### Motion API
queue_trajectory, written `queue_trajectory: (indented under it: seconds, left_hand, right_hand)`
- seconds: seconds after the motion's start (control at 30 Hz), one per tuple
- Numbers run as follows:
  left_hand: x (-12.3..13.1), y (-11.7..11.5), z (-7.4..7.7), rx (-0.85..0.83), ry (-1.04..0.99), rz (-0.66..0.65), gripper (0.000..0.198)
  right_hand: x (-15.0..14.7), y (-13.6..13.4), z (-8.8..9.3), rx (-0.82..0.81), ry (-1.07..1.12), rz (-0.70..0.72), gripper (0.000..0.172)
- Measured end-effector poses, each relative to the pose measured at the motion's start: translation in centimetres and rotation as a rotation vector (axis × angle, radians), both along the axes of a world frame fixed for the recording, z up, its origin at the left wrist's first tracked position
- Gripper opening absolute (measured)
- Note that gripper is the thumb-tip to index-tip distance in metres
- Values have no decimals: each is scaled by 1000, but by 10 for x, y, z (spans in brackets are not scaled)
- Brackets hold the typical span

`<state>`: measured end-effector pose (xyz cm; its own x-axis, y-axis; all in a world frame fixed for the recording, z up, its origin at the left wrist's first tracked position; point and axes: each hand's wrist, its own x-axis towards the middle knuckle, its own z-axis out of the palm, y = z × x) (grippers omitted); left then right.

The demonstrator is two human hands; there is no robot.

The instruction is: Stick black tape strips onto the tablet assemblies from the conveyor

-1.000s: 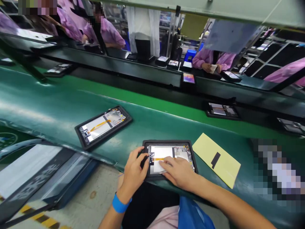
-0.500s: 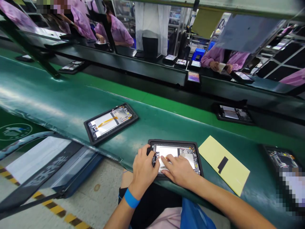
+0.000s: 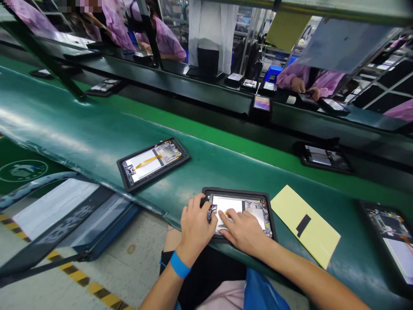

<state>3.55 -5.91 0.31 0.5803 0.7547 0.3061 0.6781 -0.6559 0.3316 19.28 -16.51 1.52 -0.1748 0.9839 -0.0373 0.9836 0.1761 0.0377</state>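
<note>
An opened tablet (image 3: pixel 254 213) lies in a black tray (image 3: pixel 272 215) on the bench in front of me, its pale battery and circuit board exposed. My left hand (image 3: pixel 196 224), with a blue wristband, is curled over the left end of tablet and tray, thumb on the inner parts. My right hand (image 3: pixel 243 228) lies across the middle, its index finger bent down close to my left thumb. Under those fingers shows a bit of orange ribbon cable (image 3: pixel 226 213), mostly covered. Fingertip contact there is partly hidden.
Another opened tablet (image 3: pixel 155 161) in a tray lies up to the left. Right of my work are a yellow board (image 3: pixel 318 245) with a black strip and another opened tablet (image 3: pixel 392 232). Beyond the green bench (image 3: pixel 80 133) runs a dark line with more trays; co-workers in pink sit there.
My hands hold nearly the same place on the tablet, with slight finger movement. The view has shifted a little. Across the line, a co-worker's hands have lowered to the work surface.
</note>
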Motion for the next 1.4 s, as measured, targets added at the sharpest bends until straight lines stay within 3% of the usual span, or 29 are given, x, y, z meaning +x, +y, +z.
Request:
queue_trajectory:
  seconds: [0.17, 0.37, 0.83, 1.4]
  left_hand:
    - [-19, -2, -7, -7, -141, -136, 20]
    - [-34, -15, -13, 87, -6, -284, 39]
    - [-30, -30, -11, 37, 12, -223, 40]
    - [-28, -38, -15, 65, 18, -187, 38]
  right_hand:
    - [-1, 0, 1, 5, 5, 11, 49]
    - [0, -1, 0, 11, 6, 18, 50]
    - [0, -3, -6, 75, -19, 41, 46]
    - [5, 0, -1, -2, 31, 101, 50]
